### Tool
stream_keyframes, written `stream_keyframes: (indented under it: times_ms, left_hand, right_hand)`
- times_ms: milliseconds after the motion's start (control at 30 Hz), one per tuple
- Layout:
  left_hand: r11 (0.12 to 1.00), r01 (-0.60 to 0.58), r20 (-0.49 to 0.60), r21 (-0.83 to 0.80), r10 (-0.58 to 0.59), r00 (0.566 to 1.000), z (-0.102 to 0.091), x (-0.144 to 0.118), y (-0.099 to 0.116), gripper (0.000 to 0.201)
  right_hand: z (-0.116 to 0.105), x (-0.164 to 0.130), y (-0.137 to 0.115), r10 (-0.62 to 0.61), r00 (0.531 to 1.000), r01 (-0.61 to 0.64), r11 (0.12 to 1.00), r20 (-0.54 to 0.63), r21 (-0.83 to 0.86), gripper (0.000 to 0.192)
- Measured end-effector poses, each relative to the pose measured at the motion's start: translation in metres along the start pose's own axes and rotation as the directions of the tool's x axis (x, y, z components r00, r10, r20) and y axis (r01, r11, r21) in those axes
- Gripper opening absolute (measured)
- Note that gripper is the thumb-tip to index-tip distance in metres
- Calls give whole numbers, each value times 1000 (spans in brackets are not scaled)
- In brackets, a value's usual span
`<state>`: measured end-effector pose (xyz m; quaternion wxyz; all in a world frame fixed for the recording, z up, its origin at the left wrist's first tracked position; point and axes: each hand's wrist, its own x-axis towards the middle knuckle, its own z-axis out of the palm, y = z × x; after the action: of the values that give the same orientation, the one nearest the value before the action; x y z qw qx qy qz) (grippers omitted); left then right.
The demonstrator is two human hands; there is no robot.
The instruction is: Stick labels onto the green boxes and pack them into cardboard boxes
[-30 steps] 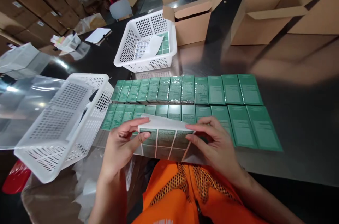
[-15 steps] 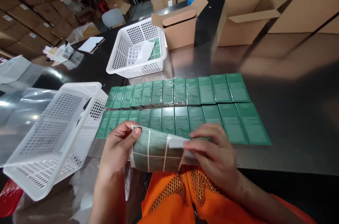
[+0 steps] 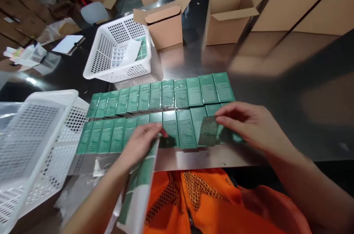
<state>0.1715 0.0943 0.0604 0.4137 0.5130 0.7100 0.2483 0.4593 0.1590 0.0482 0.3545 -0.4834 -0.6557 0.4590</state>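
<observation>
Whereas both hands grip the sheet together at lower centre in the earlier frame, they are now well apart. The right hand pinches a single dark green sticker between thumb and forefinger, over the right part of the front row of green boxes; contact with a box cannot be told. The left hand has its fingers closed on the upper end of the sticker sheet, which now hangs steeply, nearly edge-on, at lower centre. The view has shifted, so the boxes sit further left in the frame.

The back row of green boxes runs behind the front one on a shiny dark table. One white basket stands at upper left of centre, with sheets inside; another basket fills the lower left. Open cardboard boxes stand at upper centre and right. A grey chair and stacked cartons occupy the upper left.
</observation>
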Motion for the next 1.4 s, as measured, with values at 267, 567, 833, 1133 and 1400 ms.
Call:
stream_keyframes:
  times_ms: [267, 567, 833, 1133, 1400]
  left_hand:
    - [994, -70, 313, 79, 42, 949, 72, -6, 14, 33]
    - [995, 48, 250, 88, -69, 966, 92, -6, 15, 29]
    - [985, 16, 231, 170, -55, 971, 94, -8, 19, 37]
    - [954, 10, 216, 299, -78, 973, 98, -7, 24, 40]
    - [954, 28, 224, 298, -99, 970, 97, -5, 26, 40]
  right_hand:
    - [11, 21, 25, 120, 975, -146, 981, 186, 131, 29]
    - [15, 21, 31, 138, 988, -133, 989, 69, -70, 18]
    - [13, 16, 31, -58, 990, 48, 996, 127, 80, 13]
    - [6, 9, 31, -336, 929, 329, 942, 156, 66, 9]
    - [2, 8, 32, -452, 869, 430, 891, 200, 145, 9]
